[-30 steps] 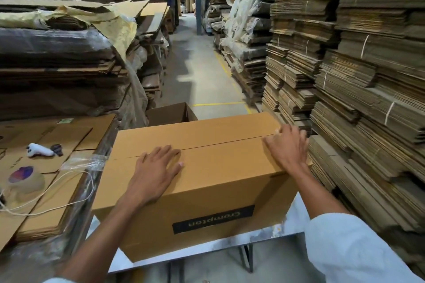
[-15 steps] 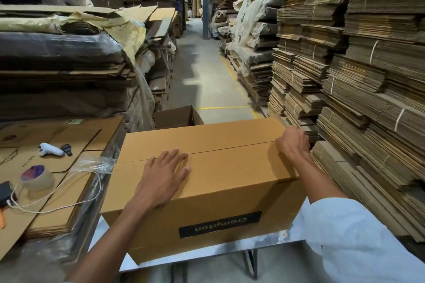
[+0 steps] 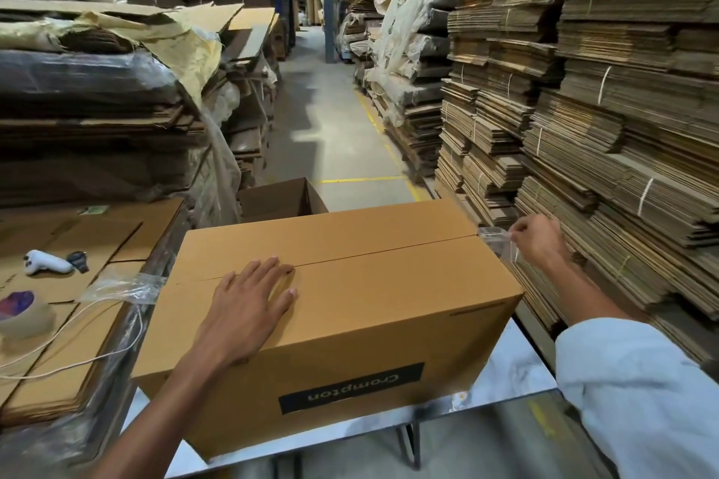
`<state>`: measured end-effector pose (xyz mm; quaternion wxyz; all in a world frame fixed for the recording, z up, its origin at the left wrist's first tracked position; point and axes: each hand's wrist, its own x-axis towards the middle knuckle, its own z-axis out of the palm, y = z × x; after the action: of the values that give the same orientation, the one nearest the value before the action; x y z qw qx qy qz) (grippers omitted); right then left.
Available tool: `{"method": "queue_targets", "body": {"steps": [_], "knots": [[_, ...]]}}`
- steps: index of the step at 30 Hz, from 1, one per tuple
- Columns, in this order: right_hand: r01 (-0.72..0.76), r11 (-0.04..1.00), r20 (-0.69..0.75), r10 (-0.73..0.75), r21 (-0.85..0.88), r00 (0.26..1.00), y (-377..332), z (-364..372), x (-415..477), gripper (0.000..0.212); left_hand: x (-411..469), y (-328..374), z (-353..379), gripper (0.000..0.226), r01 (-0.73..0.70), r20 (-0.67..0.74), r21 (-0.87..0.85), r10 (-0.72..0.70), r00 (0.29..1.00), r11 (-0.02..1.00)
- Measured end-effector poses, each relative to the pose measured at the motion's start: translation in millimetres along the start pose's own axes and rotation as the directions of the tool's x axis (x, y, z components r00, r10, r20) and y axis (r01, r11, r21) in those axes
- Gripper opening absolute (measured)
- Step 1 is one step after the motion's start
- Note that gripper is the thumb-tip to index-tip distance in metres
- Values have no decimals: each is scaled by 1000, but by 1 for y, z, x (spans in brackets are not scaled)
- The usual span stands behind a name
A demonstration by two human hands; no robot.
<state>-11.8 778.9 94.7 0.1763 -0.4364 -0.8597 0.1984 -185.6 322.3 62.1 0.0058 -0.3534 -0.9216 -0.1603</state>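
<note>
Far left: tape roll, glossy brown, lying flat on a stack of flattened cardboard sheets. The sheets are matte tan with cut flap outlines. A white moulded tool lies further back on the same stack. A thin white cord loops across the sheets. Crumpled clear film hangs over the stack's right edge, touching the box's left end.

Centre: cardboard box, rectangular, smooth kraft surface. It sits on a pale, glossy table. The top flaps are closed and meet in one lengthwise seam, so the contents are hidden. A black label on the near wall reads "Crompton", upside down.

Left hand: palm down on the near flap, fingers straight and slightly spread, tips reaching the seam. It presses and grips nothing.

Behind the box: smaller open carton, darker brown. Its inside is in shadow and I cannot tell what it holds.

Right: right hand just off the box's right end, level with the seam. Its fingers are curled and pinch a clear strip, shiny and wrinkled, that runs to the seam's end. A light blue sleeve covers the upper arm.

Far right: tied bundles of flat corrugated board, ribbed edges outward, stacked high.
</note>
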Motion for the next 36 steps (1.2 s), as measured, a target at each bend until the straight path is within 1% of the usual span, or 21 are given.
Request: {"method": "queue_targets", "body": {"steps": [3,5,7,10,11,12,13,14,15,17,18,19,20,22,23,24,27,29,32,33,36], "knots": [[-85,994,-52,89,68,995,4,15,-5,6,0,0,-1,59,-2,7,3,2,1000,1000],[-224,964,-81,237,147,968,9,24,-7,29,-1,0,-2,58,-3,8,13,3,1000,1000],[-349,902,-21,366,256,931,14,30,-3,37,-2,-1,-1,57,0,4,11,0,1000,1000],[-455,778,132,445,433,886,32,46,28,18,-2,-2,-1,57,0,-1,-3,0,1000,1000],[-472,749,102,485,465,869,35,52,40,17,-2,-2,-1,57,0,3,-1,0,1000,1000],[-473,734,13,535,487,845,37,54,50,12,-3,-2,-2,57,0,6,0,0,1000,1000],[-427,801,-44,488,419,872,36,51,56,10,-3,-1,-2,56,0,7,-1,0,1000,1000],[-360,846,-173,453,394,875,22,46,59,4,-3,-1,-3,56,1,5,-2,-1,1000,1000],[-263,832,-271,431,489,861,-1,31,45,8,-4,-1,-3,56,2,5,-2,-2,1000,1000],[-67,939,-398,206,336,894,-45,12,18,23,-3,0,-3,56,4,-3,2,-4,1000,1000],[45,964,-391,64,264,918,-66,8,4,25,-3,0,-2,56,4,-8,4,-4,1000,1000],[192,967,-342,-126,169,931,-88,8,-13,22,-3,0,-2,55,2,-11,4,-2,1000,1000],[336,934,-254,-297,125,920,-112,11,-29,20,-3,0,-1,55,-1,-12,3,1,1000,1000],[474,877,31,-477,81,878,-146,31,-71,22,-4,-1,-1,55,-7,-8,7,7,1000,1000],[520,853,163,-519,41,839,-157,43,-92,26,-3,-1,-2,54,-5,-5,5,5,1000,1000],[559,829,244,-544,11,803,-164,56,-113,33,-2,-1,-4,54,-5,-7,3,5,1000,1000],[657,753,357,-608,-23,709,-178,84,-172,67,6,-12,-16,51,19,-44,9,-19,999,1000],[711,703,450,-622,-40,641,-180,90,-192,85,21,-35,-26,55,73,-30,23,-72,997,997],[819,567,529,-671,-85,519,-176,94,-209,98,54,-82,-44,68,149,81,78,-155,985,986],[835,545,549,-676,-75,491,-175,93,-213,101,64,-94,-51,72,163,123,96,-174,977,982],[852,516,551,-687,-89,474,-173,96,-213,98,88,-115,-66,84,218,219,127,-242,945,968]]}}
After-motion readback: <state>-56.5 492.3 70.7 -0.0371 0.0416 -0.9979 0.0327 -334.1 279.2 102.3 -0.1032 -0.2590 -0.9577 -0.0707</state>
